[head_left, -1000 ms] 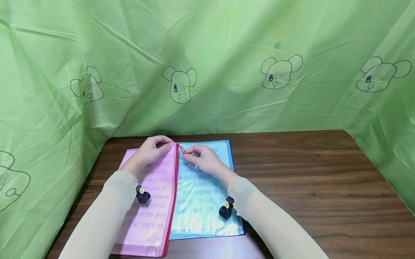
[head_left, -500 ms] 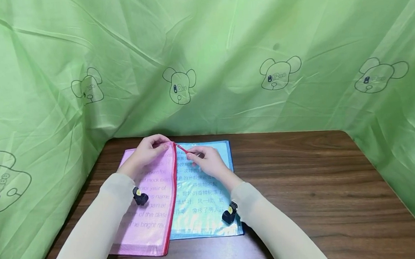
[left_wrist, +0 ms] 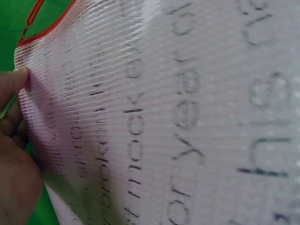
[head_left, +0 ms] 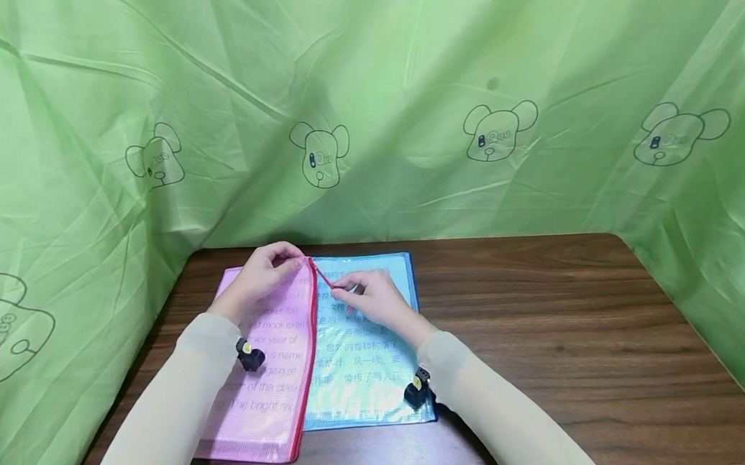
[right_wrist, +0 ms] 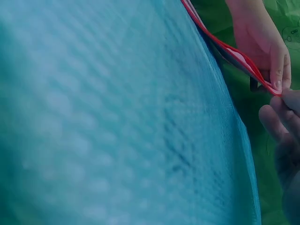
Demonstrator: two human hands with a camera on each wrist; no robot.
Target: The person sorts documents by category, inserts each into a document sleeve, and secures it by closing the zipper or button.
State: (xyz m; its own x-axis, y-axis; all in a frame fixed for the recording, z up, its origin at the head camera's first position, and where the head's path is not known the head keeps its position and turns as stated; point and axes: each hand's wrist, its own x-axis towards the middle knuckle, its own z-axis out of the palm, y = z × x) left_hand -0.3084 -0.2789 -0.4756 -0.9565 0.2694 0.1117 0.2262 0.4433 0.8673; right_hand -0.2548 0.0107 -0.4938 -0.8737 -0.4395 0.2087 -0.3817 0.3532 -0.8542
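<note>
A pink mesh zip pouch [head_left: 263, 427] with printed English text lies at the left of the table in the head view, a red zipper [head_left: 312, 323] along its right edge. My left hand [head_left: 259, 282] pinches the pouch's far edge near the zipper corner, the thumb [left_wrist: 19, 78] on top. My right hand [head_left: 377, 300] pinches the end of the red zipper pull [head_left: 324, 277], which stretches from that corner. In the right wrist view a gap shows between the red zipper edges [right_wrist: 243, 60]. Beneath my right hand lies a blue mesh zip pouch [head_left: 365, 409] with Chinese text.
The dark wooden table [head_left: 549, 342] extends to the right of the pouches. A green curtain [head_left: 393, 58] with bear-head drawings hangs behind it and at both sides. A small black device [head_left: 250, 356] sits at my left wrist, another [head_left: 417, 389] at my right.
My right hand has drawn slightly toward me, pulling the zipper pull straight. The pouch's far corner and my left hand have shifted a little to the left.
</note>
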